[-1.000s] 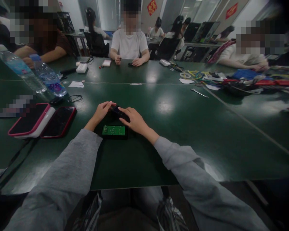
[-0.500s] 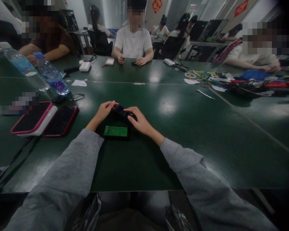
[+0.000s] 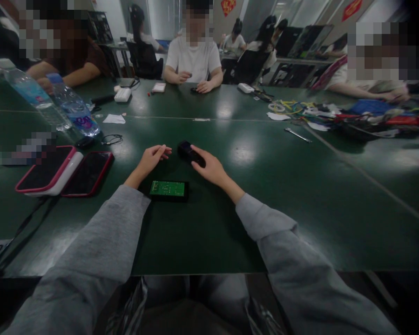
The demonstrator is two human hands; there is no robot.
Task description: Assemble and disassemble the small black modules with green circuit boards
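Note:
My right hand [image 3: 209, 167] is closed around a black handheld device [image 3: 185, 150] with a small dark screen, fingers over its right end. The left end of the device sticks out past my fingertips. To its left, my left hand [image 3: 152, 160] is apart from it, fingers loosely bent and holding nothing that I can see. Nearer to me, a green circuit board [image 3: 168, 188] sits in a black rectangular casing [image 3: 169, 199] on the dark green table [image 3: 209, 232].
Left of my arms lie a red-edged phone [image 3: 89, 174] and a pink-rimmed device [image 3: 49, 172]. Behind them two water bottles [image 3: 78, 109] lean in view. A wrench [image 3: 298, 135] and a heap of cables [image 3: 363, 118] are at the right. A person [image 3: 194, 60] sits opposite.
My left hand has let go of the device and is now apart from it. My right hand has shifted slightly right with the device.

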